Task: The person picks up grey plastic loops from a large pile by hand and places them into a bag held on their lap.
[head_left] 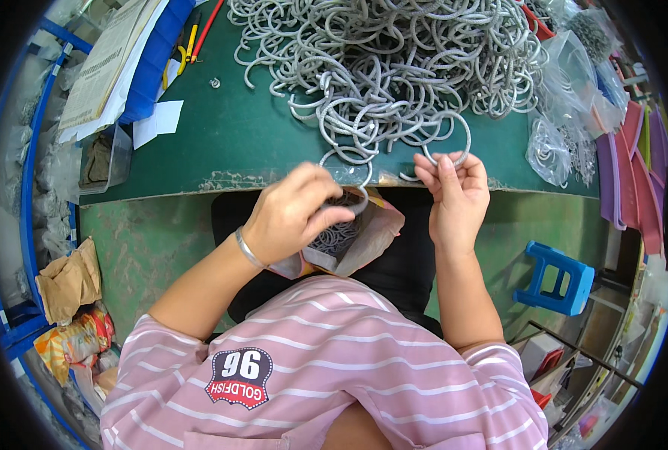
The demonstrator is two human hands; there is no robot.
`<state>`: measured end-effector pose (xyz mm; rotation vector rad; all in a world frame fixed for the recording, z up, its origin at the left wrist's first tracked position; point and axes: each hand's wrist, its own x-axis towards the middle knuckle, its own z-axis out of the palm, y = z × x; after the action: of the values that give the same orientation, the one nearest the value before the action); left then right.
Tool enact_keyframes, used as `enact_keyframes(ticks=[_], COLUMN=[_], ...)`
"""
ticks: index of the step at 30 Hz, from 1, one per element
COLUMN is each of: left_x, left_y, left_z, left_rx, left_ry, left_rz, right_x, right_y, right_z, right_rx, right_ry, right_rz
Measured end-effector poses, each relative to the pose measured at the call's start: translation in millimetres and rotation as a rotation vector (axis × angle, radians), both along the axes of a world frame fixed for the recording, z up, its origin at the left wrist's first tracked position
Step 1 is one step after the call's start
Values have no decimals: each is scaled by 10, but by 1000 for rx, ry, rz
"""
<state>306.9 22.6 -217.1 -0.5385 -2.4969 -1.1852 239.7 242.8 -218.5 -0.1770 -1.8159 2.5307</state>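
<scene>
A large tangled heap of grey, open C-shaped metal rings (416,56) covers the far middle of the green table (191,150). My left hand (293,210), with a silver bracelet at the wrist, is at the table's near edge, thumb and fingers closed on a grey open ring (365,184). Its fingertips are partly hidden. To the right, my right hand (458,196) pinches another open ring (467,135) between thumb and fingers, beside the heap's near side. Below the table edge, an open paper bag (375,232) rests on my lap with several similar grey rings (335,238) inside.
Pliers with yellow handles (181,61), a blue bin (154,64) and papers lie at the left. Clear plastic bags (566,82) sit at the table's right end. A blue stool (554,279) stands on the floor at right; blue shelving (28,172) lines the left.
</scene>
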Motion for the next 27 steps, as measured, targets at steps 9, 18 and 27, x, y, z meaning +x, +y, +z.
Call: enact_keyframes(ticks=[9, 18, 27], left_x=[-153, -173, -209], left_y=[135, 107, -294], left_z=[-7, -4, 720], left_rx=[-183, -321, 282], left_ry=[56, -17, -215], left_rz=[126, 117, 120], right_x=[-212, -258, -461], right_y=[36, -47, -106], right_z=[10, 154, 129], right_rx=[113, 1204, 1404], right_ry=[336, 392, 513], right_rz=[-11, 212, 165])
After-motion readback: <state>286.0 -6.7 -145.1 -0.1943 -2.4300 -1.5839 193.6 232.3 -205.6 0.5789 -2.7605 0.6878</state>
